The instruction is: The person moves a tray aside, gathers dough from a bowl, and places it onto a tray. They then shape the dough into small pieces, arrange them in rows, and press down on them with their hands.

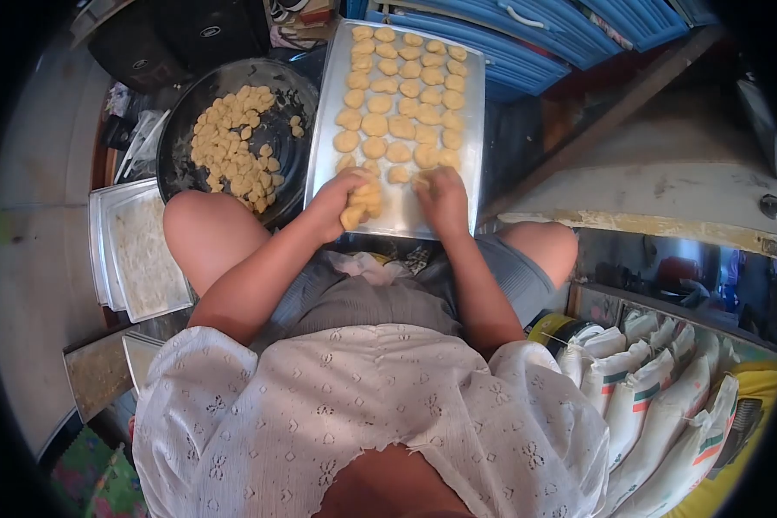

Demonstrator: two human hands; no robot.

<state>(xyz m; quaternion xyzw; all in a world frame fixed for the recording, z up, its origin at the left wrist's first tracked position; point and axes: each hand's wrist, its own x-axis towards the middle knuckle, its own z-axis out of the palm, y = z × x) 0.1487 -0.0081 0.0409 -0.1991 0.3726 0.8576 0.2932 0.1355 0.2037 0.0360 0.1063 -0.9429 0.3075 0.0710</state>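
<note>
A metal baking tray lies in front of me, with rows of flattened yellowish dough pieces on it. Over its near left part, my left hand is closed around a clump of several dough pieces. My right hand is at the near right of the tray, its fingers pinched on a small dough piece that they partly hide. Left of the tray stands a wide black round pan holding a heap of loose dough pieces.
More metal trays are stacked by my left knee. Black speaker-like boxes stand behind the pan, and blue slatted panels behind the tray. A wooden ledge runs along the right, with white packed bags below.
</note>
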